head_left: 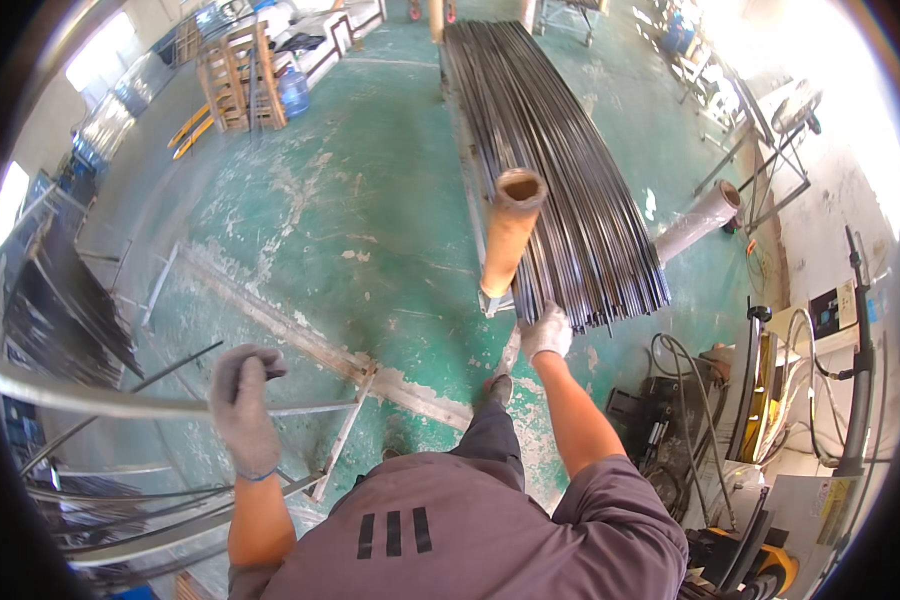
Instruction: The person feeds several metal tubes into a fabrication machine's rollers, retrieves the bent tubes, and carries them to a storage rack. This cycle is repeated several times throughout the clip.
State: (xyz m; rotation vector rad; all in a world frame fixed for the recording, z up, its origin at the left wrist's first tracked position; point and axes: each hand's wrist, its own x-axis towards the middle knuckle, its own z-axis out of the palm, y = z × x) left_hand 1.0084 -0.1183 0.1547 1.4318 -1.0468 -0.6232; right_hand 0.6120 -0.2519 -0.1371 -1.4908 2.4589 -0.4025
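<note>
Metalwork: long, thin, dark grey metallic strips in a dense side-by-side layer, running away lengthwise ahead and right of centre; uneven near ends, some projecting further than others.
Right grip: right hand in a whitish fabric glove, at the left corner of the near strip ends, at the end of a forward-stretched bare forearm; partly hidden fingers, so cannot tell pinching from mere contact.
Left grip: left hand in a grey fabric glove, well apart from the strips, raised with bent fingers; cannot tell pressed together from loosely curled.
Left flank: pale grey curved metal rail passing at the left hand, cannot tell touching from merely overlapping; dark thin rod slanting close by.
Cardboard: brown hollow cylindrical tube, open end up, beside the left edge of the strips near the right hand; plastic-wrapped pale tube, tilted, just beyond the right edge.
Underfoot: green painted floor with worn pale patches.
Clothing: grey-brown shirt with three black bars; dark trousers.
Far left: slatted brown wooden pallets next to a translucent blue water bottle.
</note>
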